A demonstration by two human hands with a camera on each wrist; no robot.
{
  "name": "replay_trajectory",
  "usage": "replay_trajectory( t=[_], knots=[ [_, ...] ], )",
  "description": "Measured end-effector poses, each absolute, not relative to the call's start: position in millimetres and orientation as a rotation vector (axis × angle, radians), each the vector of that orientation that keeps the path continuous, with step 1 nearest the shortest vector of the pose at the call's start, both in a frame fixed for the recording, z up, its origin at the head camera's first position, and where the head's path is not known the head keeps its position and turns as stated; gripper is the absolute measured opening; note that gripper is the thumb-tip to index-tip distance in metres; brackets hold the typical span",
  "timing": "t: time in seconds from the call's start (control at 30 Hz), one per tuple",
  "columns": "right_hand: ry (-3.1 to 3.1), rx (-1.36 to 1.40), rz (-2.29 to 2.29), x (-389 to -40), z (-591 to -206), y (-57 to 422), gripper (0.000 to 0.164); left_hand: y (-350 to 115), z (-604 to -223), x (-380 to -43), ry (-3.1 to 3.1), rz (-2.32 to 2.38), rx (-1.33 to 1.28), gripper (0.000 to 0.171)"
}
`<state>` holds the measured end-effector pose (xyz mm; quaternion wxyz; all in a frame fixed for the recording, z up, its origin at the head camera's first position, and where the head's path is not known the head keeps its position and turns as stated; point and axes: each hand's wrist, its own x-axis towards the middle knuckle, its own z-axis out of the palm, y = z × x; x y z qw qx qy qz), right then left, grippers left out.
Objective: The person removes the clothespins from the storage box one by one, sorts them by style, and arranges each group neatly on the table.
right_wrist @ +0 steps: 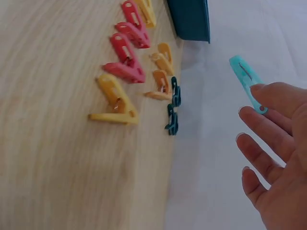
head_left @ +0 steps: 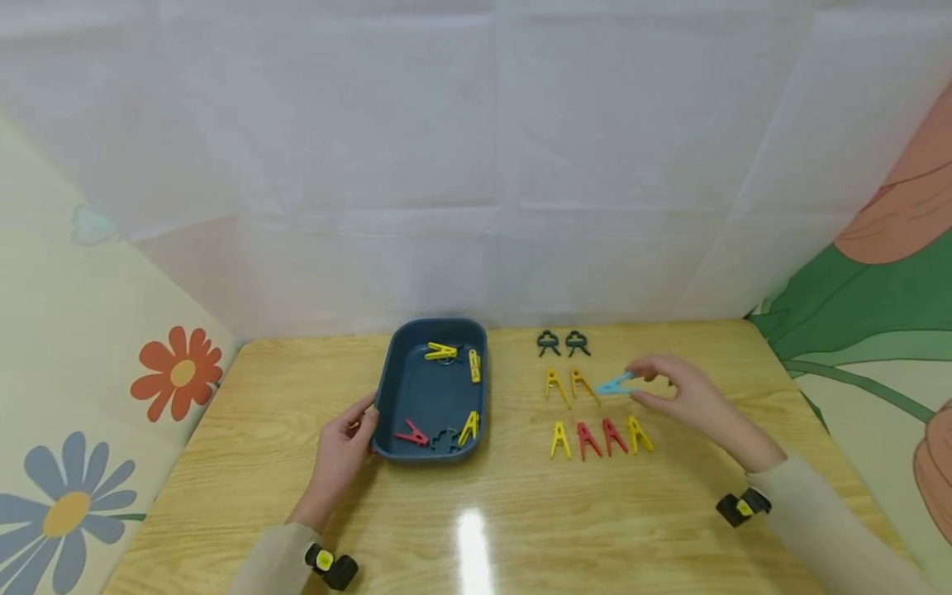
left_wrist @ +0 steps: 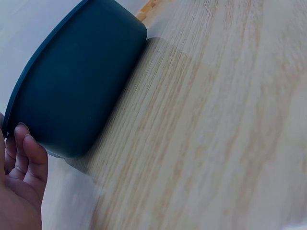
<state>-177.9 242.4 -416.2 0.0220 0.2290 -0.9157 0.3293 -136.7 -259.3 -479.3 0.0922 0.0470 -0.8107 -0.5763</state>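
My right hand pinches a light blue clothespin by its handle end, thumb and index finger on its two legs. In the right wrist view that clothespin is held above the table, the other fingers spread loosely. My left hand grips the left rim of a dark blue plastic basin, with fingers against its outer wall in the left wrist view. Inside the basin lie yellow clothespins, a red clothespin and a dark clip.
Right of the basin, clothespins stand in rows on the wooden table: two dark clips at the back, two orange-yellow clothespins in the middle, red clothespins between yellow ones in front. A white sheet hangs behind.
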Motion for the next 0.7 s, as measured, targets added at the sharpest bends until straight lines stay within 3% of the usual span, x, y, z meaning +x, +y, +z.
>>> replay_trajectory(
  t=[0.7],
  knots=[
    [-2.874,0.185,1.062,-135.0,-480.9,278.5,0.032,-259.2,-481.3,-138.7,-2.415,-1.689,0.153,0.035]
  ],
)
